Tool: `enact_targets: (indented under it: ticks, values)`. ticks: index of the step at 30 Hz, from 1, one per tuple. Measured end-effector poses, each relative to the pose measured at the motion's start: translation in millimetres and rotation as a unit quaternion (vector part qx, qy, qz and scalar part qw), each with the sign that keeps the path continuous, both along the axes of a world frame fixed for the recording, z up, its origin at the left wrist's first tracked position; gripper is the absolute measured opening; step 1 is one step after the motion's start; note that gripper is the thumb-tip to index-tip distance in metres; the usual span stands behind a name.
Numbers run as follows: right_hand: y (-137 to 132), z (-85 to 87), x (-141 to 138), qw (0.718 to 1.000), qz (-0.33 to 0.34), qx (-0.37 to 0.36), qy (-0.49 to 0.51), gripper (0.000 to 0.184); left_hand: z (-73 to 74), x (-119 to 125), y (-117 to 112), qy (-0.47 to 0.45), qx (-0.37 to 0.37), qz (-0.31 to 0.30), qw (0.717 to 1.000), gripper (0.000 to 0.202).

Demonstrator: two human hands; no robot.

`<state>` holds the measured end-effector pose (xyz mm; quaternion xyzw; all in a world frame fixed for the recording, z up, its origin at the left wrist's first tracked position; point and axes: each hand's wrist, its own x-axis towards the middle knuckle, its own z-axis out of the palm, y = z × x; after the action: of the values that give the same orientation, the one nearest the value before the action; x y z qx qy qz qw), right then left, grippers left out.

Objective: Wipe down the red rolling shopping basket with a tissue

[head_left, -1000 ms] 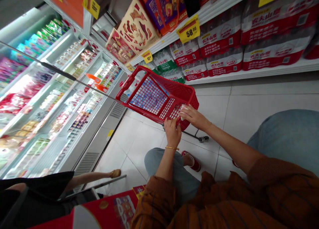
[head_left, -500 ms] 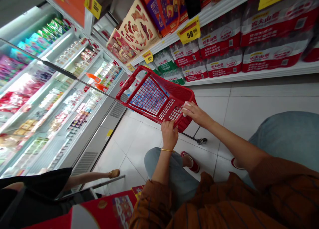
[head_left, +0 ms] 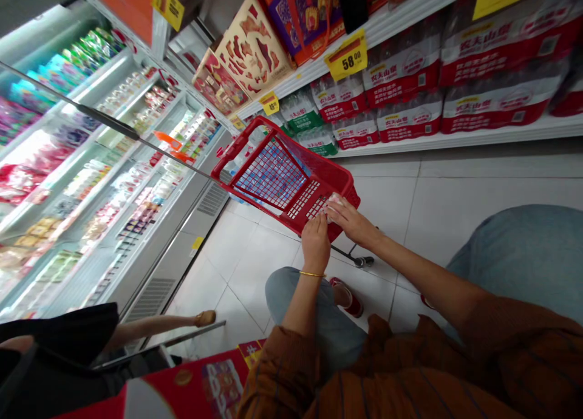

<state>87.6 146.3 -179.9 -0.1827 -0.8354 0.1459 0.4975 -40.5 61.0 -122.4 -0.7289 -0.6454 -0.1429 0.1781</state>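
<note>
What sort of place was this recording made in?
Most likely a supermarket aisle: there is a refrigerated display case, shelves of shrink-wrapped bottled water with yellow price tags, and a red shopping basket.

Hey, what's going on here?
A person is standing in a supermarket aisle with a red plastic mesh shopping basket tilted in front of them. Their left hand, wearing a thin gold bangle, grips the basket's near end, and their right hand pinches a small pale item against it. Alongside are a lit refrigerated display case and shelves of shrink-wrapped bottled water packs.
</note>
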Motion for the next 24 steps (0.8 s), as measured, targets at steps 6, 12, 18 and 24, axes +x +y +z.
enact_targets:
  ticks: [6,12,18,24]
  values:
    - [-18.7,0.4,-10.1,1.000,-0.014,-0.001,-0.008,0.046,-3.7,-10.0,-2.6,-0.001,0.024,-0.025,0.999,0.040]
    - [-2.1,-4.8,-4.3,0.997,-0.026,0.072,-0.023,0.044,-5.2,-16.1,-3.6,-0.023,0.020,-0.040,0.999,0.045]
    - [17.5,-4.7,3.9,0.996,0.012,0.085,-0.023,0.040,-5.2,-17.7,-0.9,-0.047,0.011,-0.040,0.998,0.053]
    - [39.8,-5.7,16.2,0.998,-0.013,0.067,-0.019,0.039,-3.0,-16.9,-1.6,-0.047,0.023,-0.048,0.997,0.053]
